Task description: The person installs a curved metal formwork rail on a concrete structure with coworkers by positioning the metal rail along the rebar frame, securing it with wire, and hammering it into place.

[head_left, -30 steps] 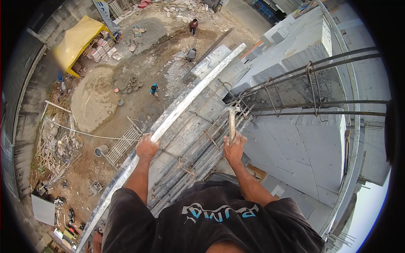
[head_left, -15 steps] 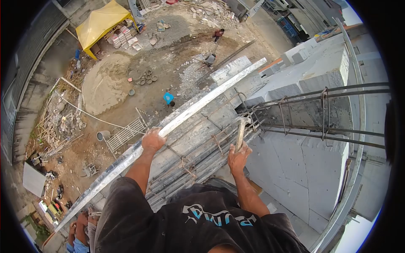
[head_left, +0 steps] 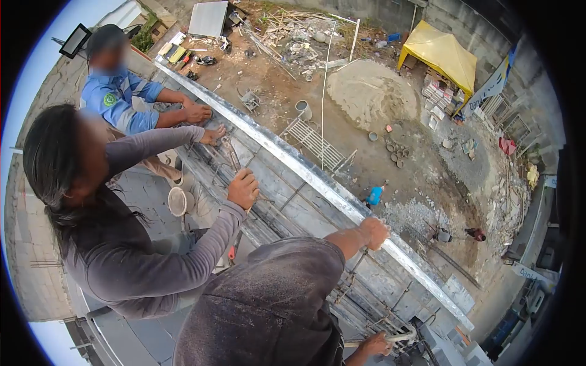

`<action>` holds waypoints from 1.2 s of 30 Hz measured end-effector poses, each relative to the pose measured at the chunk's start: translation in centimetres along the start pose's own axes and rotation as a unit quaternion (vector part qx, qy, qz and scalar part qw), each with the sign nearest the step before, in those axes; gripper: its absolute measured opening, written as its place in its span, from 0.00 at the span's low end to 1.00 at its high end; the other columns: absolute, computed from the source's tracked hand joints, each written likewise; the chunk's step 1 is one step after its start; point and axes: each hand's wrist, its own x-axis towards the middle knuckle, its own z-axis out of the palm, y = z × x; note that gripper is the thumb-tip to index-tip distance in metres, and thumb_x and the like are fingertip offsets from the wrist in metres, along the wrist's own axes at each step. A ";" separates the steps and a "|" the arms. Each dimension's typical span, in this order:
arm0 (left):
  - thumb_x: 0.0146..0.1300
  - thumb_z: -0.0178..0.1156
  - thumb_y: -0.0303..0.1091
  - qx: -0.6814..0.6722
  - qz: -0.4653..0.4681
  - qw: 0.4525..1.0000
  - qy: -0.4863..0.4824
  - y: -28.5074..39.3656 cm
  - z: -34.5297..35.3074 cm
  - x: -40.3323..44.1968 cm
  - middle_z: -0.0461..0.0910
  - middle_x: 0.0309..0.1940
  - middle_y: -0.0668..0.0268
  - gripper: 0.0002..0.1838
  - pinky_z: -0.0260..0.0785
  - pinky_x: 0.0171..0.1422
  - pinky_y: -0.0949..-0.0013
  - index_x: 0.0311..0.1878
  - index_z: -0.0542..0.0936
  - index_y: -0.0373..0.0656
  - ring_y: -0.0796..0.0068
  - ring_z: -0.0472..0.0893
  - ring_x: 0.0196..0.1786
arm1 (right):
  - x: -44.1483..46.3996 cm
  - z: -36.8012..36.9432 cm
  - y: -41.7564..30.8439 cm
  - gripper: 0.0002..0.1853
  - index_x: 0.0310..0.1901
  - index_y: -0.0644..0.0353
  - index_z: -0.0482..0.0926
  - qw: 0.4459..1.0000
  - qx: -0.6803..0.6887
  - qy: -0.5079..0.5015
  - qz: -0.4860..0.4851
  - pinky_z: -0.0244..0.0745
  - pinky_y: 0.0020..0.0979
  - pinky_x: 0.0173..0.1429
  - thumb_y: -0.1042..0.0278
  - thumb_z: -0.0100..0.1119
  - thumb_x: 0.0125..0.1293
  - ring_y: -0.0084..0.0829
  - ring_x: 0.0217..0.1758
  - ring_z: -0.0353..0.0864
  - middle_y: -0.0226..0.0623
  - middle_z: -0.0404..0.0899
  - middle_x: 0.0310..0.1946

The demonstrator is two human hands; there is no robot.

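My left hand (head_left: 373,233) is closed over the long pale straight edge beam (head_left: 305,174), right of centre. At the bottom, my right hand (head_left: 377,344) grips the handle of a hammer (head_left: 401,337), whose head lies against the rebar near the lower right. Steel bars (head_left: 274,213) with ties run along the inside of the beam, below a grey concrete strip (head_left: 293,190). My dark shirt covers part of the bars between my hands.
A co-worker in a grey long-sleeved top (head_left: 146,256) holds a hammer (head_left: 231,152) beside the bars. Behind, a person in blue (head_left: 131,97) rests both hands near the beam. A bucket (head_left: 178,201) stands near them. Far below are a yellow canopy (head_left: 439,52), sand (head_left: 372,91) and several people.
The view has swung round to the left, bringing two co-workers into sight. My left hand remains on the beam and my right hand still holds the hammer.
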 end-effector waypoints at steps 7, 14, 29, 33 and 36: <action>0.56 0.71 0.49 -0.023 -0.019 0.998 -0.047 0.3 -0.6 0.2 0.79 0.67 0.63 0.27 0.72 0.72 0.52 0.58 0.84 0.49 0.56 0.76 0.71 | -0.6 1.0 7.5 0.23 0.71 0.60 0.75 0.796 -0.425 0.049 -0.427 0.81 0.59 0.50 0.67 0.51 0.77 0.58 0.52 0.84 0.61 0.82 0.52; 0.53 0.69 0.43 -0.019 -0.013 0.999 0.038 -0.2 2.5 1.4 0.88 0.53 0.60 0.20 0.78 0.62 0.52 0.49 0.89 0.49 0.56 0.86 0.58 | 0.3 -0.1 4.5 0.19 0.60 0.57 0.83 0.908 -0.333 -0.079 -0.242 0.79 0.55 0.46 0.55 0.54 0.78 0.52 0.46 0.84 0.53 0.83 0.42; 0.58 0.68 0.48 -0.036 -0.035 0.998 -0.048 0.2 0.5 1.0 0.77 0.69 0.64 0.27 0.72 0.73 0.52 0.62 0.83 0.52 0.56 0.75 0.72 | -1.6 -3.0 0.1 0.14 0.53 0.57 0.84 0.806 -0.416 0.134 -0.399 0.80 0.54 0.50 0.60 0.52 0.79 0.50 0.46 0.85 0.49 0.84 0.44; 0.59 0.68 0.49 -0.036 -0.026 0.998 -0.032 0.3 0.4 0.7 0.76 0.70 0.63 0.28 0.71 0.73 0.52 0.62 0.82 0.51 0.56 0.75 0.72 | -1.9 -2.6 1.0 0.15 0.54 0.58 0.84 0.822 -0.415 0.071 -0.382 0.80 0.54 0.49 0.63 0.50 0.78 0.51 0.47 0.85 0.50 0.84 0.45; 0.59 0.68 0.50 -0.033 -0.027 0.998 -0.051 0.3 -0.1 0.5 0.75 0.72 0.62 0.29 0.71 0.74 0.51 0.64 0.81 0.51 0.56 0.74 0.73 | -1.9 -2.8 0.7 0.15 0.57 0.59 0.83 0.840 -0.409 0.044 -0.354 0.81 0.56 0.49 0.64 0.51 0.77 0.53 0.47 0.85 0.52 0.84 0.46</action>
